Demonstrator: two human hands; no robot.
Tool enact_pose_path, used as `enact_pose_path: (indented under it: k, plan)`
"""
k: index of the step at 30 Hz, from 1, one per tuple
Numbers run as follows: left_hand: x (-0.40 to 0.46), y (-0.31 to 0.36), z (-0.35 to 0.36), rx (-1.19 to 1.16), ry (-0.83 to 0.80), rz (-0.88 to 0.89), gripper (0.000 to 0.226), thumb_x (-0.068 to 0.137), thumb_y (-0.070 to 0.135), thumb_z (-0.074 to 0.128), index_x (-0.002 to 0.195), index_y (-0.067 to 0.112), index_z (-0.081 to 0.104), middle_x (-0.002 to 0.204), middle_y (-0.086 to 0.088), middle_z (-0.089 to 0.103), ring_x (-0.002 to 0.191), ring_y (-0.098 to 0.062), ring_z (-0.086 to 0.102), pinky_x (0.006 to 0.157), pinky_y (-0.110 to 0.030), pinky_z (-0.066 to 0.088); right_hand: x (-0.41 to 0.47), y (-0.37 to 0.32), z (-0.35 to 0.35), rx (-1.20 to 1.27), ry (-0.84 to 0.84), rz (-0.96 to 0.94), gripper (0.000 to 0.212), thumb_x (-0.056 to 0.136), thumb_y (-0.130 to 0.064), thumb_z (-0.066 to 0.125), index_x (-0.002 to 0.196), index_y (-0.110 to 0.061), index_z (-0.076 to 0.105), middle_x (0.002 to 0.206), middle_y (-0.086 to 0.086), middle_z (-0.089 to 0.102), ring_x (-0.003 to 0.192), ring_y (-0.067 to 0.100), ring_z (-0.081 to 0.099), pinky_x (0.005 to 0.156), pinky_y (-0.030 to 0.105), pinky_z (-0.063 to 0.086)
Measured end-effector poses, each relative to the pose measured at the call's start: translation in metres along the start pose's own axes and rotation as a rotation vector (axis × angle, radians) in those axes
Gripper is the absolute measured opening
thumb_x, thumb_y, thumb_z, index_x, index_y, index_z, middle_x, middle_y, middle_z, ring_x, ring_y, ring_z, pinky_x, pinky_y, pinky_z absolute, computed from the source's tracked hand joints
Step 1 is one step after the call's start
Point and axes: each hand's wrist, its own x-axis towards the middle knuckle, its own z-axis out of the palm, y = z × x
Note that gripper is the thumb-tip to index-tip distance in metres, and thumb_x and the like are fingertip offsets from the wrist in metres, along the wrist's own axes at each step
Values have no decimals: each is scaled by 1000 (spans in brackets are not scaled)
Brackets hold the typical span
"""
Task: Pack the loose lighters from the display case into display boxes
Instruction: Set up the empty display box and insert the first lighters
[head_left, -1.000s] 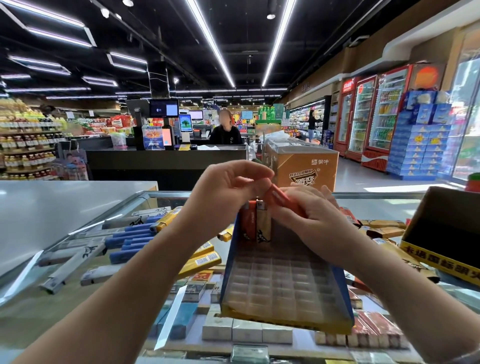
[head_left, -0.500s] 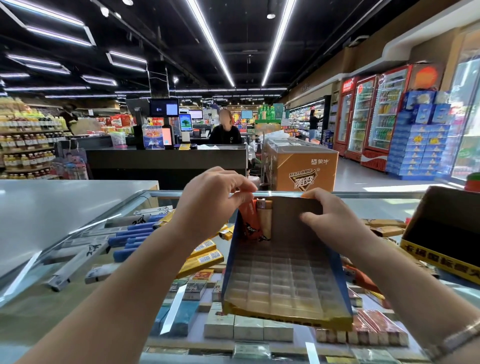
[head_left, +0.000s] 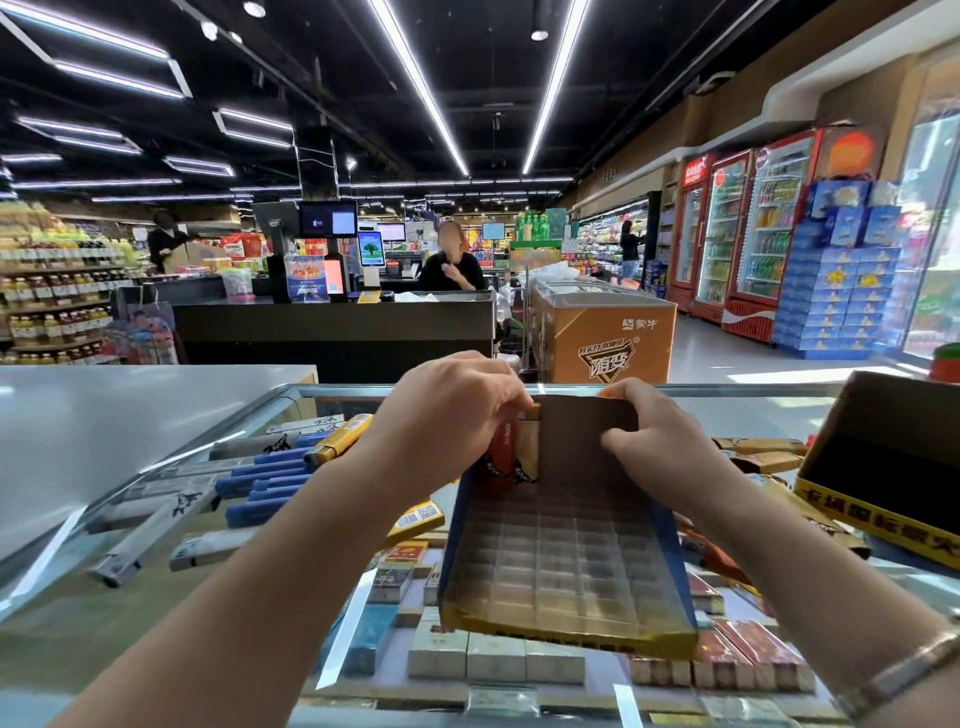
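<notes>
Head view. The left hand (head_left: 447, 415) is seen with fingers curled over the tops of the orange lighters (head_left: 506, 449) standing in the far-left corner of the display box (head_left: 566, 551); the fingertips pinch one lighter's upper end. The right hand (head_left: 657, 439) is closed on the box's upright brown cardboard back wall, thumb in front, fingers hooked over the top edge. The box is propped tilted on the glass display case (head_left: 171, 467), its blue sides and yellow front lip framing a clear moulded plastic tray of square cells, nearly all unfilled. Beneath the glass, loose slim lighters (head_left: 265, 475) in blue, grey and yellow are noted at left, with flat rectangular packs lower down. A second cardboard display box (head_left: 883, 467), dark inside with a yellow printed rim, is noted at right. A metallic bracelet (head_left: 904, 670) is worn on the right wrist.
</notes>
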Motion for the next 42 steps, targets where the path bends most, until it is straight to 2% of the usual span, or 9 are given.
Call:
enact_pose_path:
  k: [5, 8, 11, 16, 23, 29, 34, 38, 42]
  plan:
    - [0, -2, 2, -24, -35, -29, 21, 81, -4, 62, 89, 11, 74, 90, 2, 71, 87, -16, 63, 73, -37, 54, 0, -2, 1, -11, 9, 5, 27, 87, -6, 51, 111, -19, 50, 103, 4, 55, 89, 13, 51, 58, 13, 38]
    - [1, -2, 7, -69, -32, -91, 20, 82, 3, 64, 90, 17, 74, 91, 8, 71, 86, -9, 63, 77, -21, 49, -1, -2, 1, -31, -24, -7, 30, 86, 2, 46, 107, -19, 48, 99, 4, 54, 82, 9, 49, 56, 12, 38]
    - [-4, -11, 6, -97, 89, -270, 14, 79, 15, 70, 88, 27, 73, 85, 14, 71, 78, 1, 62, 70, -6, 40, 0, -1, -1, -1, -40, -2, 40, 81, 12, 39, 104, -19, 48, 91, 1, 52, 79, 9, 47, 47, 8, 39]
    - [-7, -16, 7, -159, 98, -334, 12, 78, 19, 73, 86, 28, 72, 77, 15, 69, 73, 3, 64, 73, -24, 54, 1, -1, -1, 42, -52, 0, 41, 80, 14, 37, 103, -18, 50, 88, -4, 50, 79, 10, 47, 45, 3, 38]
    - [-6, -15, 2, -113, 56, -184, 14, 80, 9, 69, 88, 20, 72, 83, 8, 71, 76, -6, 64, 74, -25, 53, 1, 2, -2, 52, -65, 1, 41, 81, 14, 36, 105, -18, 49, 90, -2, 51, 81, 12, 49, 46, 4, 39]
    - [-2, -7, -2, 12, -15, -23, 21, 79, -4, 66, 89, 14, 73, 84, 1, 71, 82, -16, 63, 66, -38, 55, 1, 2, -2, 66, -75, -7, 39, 83, 13, 37, 105, -17, 49, 89, -3, 50, 81, 12, 48, 46, 3, 39]
    - [-2, -6, 5, -17, -89, -44, 23, 81, -2, 62, 87, 18, 72, 87, 6, 68, 85, -11, 60, 73, -32, 53, 1, 2, 0, 69, -76, -1, 39, 84, 13, 38, 104, -18, 49, 91, -5, 51, 84, 11, 49, 47, 5, 41]
    - [-4, -13, 10, -45, -1, -142, 18, 81, 9, 67, 86, 25, 72, 85, 13, 67, 78, -2, 56, 77, -24, 47, 2, 3, -1, 75, -82, -3, 40, 83, 13, 37, 105, -18, 49, 91, -4, 50, 84, 11, 49, 48, 5, 41]
    - [-7, -20, 17, -245, -42, -281, 34, 81, 8, 67, 107, 30, 63, 101, 18, 57, 100, 1, 46, 83, -14, 39, 3, 4, -2, 69, -85, -2, 42, 84, 13, 37, 107, -21, 48, 92, -6, 49, 84, 11, 48, 49, 6, 42]
